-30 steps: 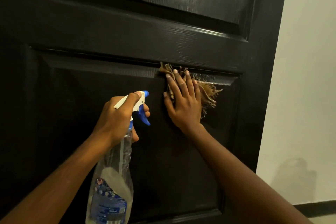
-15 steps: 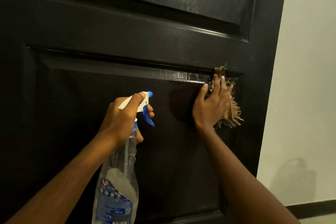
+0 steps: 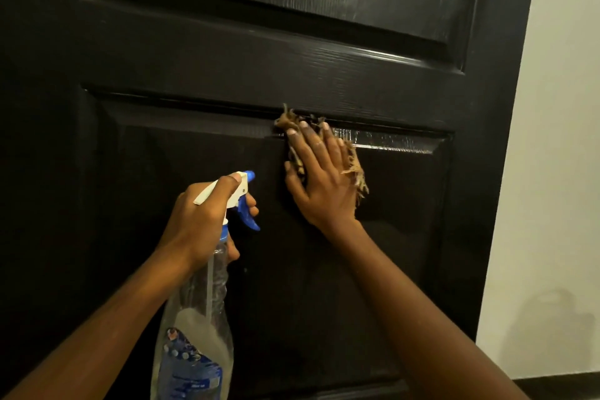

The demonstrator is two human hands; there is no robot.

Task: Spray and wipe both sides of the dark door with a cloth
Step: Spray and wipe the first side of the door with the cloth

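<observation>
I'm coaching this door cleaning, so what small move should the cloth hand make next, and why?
Probably slide the right hand and cloth left along the lower panel's top bevel: right of the cloth it gleams wet, left of it looks dull.

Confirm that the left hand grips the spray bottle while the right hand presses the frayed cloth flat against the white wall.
Not quite. In the head view the right hand presses the frayed cloth flat against the dark door, at the top edge of its lower panel. The left hand does grip the spray bottle.
</observation>
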